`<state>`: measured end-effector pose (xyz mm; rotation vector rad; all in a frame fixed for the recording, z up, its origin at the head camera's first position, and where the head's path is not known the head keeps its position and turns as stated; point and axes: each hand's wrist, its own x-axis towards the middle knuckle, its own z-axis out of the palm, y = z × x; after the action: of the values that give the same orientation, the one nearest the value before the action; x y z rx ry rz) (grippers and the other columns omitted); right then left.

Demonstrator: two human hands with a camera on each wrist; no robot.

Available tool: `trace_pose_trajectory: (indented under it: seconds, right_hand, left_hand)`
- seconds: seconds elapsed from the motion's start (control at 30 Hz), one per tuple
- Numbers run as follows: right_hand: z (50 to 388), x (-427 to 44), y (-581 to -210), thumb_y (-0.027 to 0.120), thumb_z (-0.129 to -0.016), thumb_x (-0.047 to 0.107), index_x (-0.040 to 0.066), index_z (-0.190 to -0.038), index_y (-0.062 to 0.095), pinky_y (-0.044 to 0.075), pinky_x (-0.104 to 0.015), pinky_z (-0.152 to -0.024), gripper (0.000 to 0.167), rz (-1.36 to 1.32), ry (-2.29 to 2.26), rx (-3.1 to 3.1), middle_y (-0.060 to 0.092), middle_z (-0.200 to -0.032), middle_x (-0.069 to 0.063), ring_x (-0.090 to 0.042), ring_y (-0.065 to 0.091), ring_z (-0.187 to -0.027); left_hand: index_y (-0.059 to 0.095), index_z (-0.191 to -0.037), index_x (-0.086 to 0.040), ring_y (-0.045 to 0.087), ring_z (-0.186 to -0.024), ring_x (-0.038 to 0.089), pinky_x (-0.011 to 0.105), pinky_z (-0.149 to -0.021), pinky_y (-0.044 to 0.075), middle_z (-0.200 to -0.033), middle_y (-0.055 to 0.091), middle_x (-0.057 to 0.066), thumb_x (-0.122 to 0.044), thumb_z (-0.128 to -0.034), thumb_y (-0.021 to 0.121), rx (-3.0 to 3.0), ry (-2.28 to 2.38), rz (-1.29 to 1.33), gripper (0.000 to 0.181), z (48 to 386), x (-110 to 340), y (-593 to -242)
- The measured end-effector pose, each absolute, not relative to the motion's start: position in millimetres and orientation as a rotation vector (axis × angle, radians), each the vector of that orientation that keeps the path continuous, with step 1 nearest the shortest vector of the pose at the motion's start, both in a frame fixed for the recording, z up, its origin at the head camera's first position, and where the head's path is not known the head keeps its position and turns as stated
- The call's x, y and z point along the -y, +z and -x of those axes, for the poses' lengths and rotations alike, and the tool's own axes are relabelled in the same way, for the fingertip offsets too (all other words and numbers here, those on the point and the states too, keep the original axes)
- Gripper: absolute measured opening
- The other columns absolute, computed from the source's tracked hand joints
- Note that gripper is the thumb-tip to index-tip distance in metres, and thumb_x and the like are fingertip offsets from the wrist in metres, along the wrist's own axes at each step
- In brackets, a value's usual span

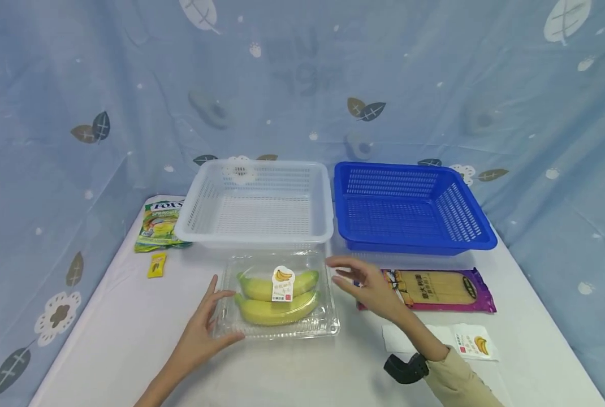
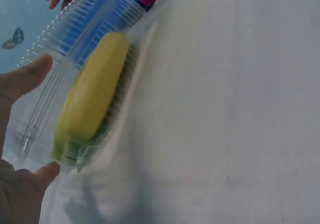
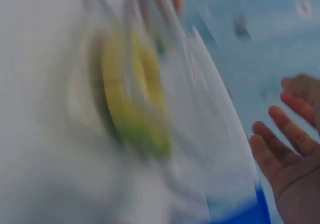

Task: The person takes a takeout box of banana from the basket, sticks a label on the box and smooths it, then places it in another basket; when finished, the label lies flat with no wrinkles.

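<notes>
A clear plastic clamshell box (image 1: pixel 302 260) with two bananas (image 1: pixel 277 310) inside lies on the white table, in front of the baskets. Its lid bears a white banana label (image 1: pixel 282 284). At the box's left side is my left hand (image 1: pixel 198 333), fingers spread at its edge and thumb near the front corner. The left wrist view shows those fingertips (image 2: pixel 47 171) against the plastic. My right hand (image 1: pixel 371 288) hovers just off the box's right side, holding nothing. In the right wrist view its fingers look loosely extended, and the box is blurred.
Behind the box stand a white basket (image 1: pixel 185 232) and a blue basket (image 1: pixel 478 240). A green candy bag (image 1: pixel 160 226) and small yellow packet (image 1: pixel 156 265) lie left. Right are a spaghetti pack (image 1: pixel 435 288) and a label sheet (image 1: pixel 447 339) with a banana label.
</notes>
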<state>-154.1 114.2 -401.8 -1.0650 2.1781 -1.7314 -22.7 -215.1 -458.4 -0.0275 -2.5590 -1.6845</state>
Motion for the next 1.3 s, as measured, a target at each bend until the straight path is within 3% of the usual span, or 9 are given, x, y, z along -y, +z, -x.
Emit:
trace_pose_trajectory:
  seconds: [0.17, 0.33, 0.57, 0.7, 0.83, 0.93, 1.0, 1.1, 1.3]
  right_hand:
    - [177, -171, -406, 0.058, -0.087, -0.016, -0.014, -0.118, 0.056, 0.041, -0.027, -0.101, 0.031, 1.077, -1.883, -2.456, 0.050, -0.131, -0.029, -0.008, 0.048, -0.125]
    - [199, -231, -407, 0.063, -0.087, -0.009, -0.010, -0.117, 0.060, 0.034, -0.020, -0.106, 0.031, 0.791, -1.859, -2.852, 0.051, -0.135, -0.023, -0.009, 0.044, -0.129]
    - [230, -314, -405, 0.073, -0.086, 0.019, -0.006, -0.123, 0.060, 0.022, -0.067, -0.105, 0.046, 0.517, -1.172, -3.284, 0.038, -0.146, -0.024, -0.048, 0.028, -0.135]
    - [242, -348, -391, 0.069, -0.089, 0.032, -0.010, -0.127, 0.054, 0.022, -0.075, -0.096, 0.059, 0.372, -0.932, -3.124, 0.022, -0.152, -0.028, -0.057, 0.020, -0.133]
    - [251, -367, -380, 0.071, -0.087, 0.038, -0.012, -0.117, 0.061, 0.051, -0.046, -0.073, 0.059, 0.308, -0.799, -3.030, 0.030, -0.147, -0.029, -0.055, 0.039, -0.123]
    - [255, -372, -375, 0.073, -0.084, 0.041, -0.011, -0.111, 0.066, 0.034, -0.027, -0.053, 0.058, 0.299, -0.713, -3.015, 0.038, -0.141, -0.029, -0.042, 0.054, -0.102]
    - [257, -373, -373, 0.073, -0.083, 0.043, -0.010, -0.111, 0.066, 0.030, -0.027, -0.050, 0.061, 0.285, -0.679, -3.003, 0.039, -0.141, -0.028, -0.030, 0.053, -0.078]
    - [260, -373, -371, 0.074, -0.081, 0.046, -0.010, -0.111, 0.066, 0.029, -0.028, -0.052, 0.064, 0.272, -0.652, -2.997, 0.041, -0.139, -0.026, -0.020, 0.036, -0.062]
    - [261, -372, -368, 0.074, -0.080, 0.049, -0.011, -0.108, 0.067, 0.031, -0.031, -0.058, 0.066, 0.248, -0.607, -2.983, 0.040, -0.138, -0.025, -0.022, 0.031, -0.067]
  left_hand:
    - [0.044, -0.127, -0.010, 0.002, -0.142, 0.046, 0.058, -0.109, 0.016, -0.160, 0.001, 0.017, -0.011, -0.0691, 0.086, 2.513, -1.772, -0.051, 0.072, 21, 207, -458]
    - [0.046, -0.128, -0.010, 0.005, -0.143, 0.042, 0.026, -0.112, 0.017, -0.160, 0.006, 0.017, -0.010, -0.0690, 0.085, 2.460, -1.746, -0.058, 0.071, 21, 204, -461]
    - [0.049, -0.126, -0.005, 0.011, -0.142, 0.042, 0.015, -0.107, 0.022, -0.159, 0.009, 0.018, -0.010, -0.0706, 0.084, 2.390, -1.735, -0.071, 0.065, 17, 199, -467]
    - [0.054, -0.105, 0.001, 0.015, -0.139, 0.044, 0.007, -0.101, 0.025, -0.157, 0.014, 0.021, -0.002, -0.0691, 0.083, 2.301, -1.803, -0.083, 0.046, 17, 198, -466]
    - [0.056, -0.092, 0.004, 0.023, -0.137, 0.042, 0.009, -0.099, 0.031, -0.156, 0.020, 0.020, 0.002, -0.0686, 0.081, 2.248, -1.856, -0.123, 0.034, 14, 199, -464]
    - [0.056, -0.089, 0.007, 0.028, -0.135, 0.038, 0.011, -0.098, 0.035, -0.156, 0.022, 0.019, 0.005, -0.0680, 0.081, 2.222, -1.905, -0.161, 0.033, 12, 199, -460]
    - [0.056, -0.089, 0.009, 0.030, -0.135, 0.035, 0.011, -0.098, 0.035, -0.156, 0.022, 0.018, 0.005, -0.0676, 0.081, 2.213, -1.942, -0.210, 0.033, 10, 198, -456]
    - [0.057, -0.088, 0.010, 0.030, -0.136, 0.032, 0.009, -0.097, 0.034, -0.156, 0.024, 0.015, 0.004, -0.0672, 0.082, 2.209, -1.979, -0.287, 0.034, 6, 195, -447]
    - [0.056, -0.091, 0.012, 0.032, -0.137, 0.029, 0.008, -0.096, 0.035, -0.154, 0.030, 0.012, 0.003, -0.0667, 0.083, 2.195, -1.988, -0.349, 0.037, -2, 184, -419]
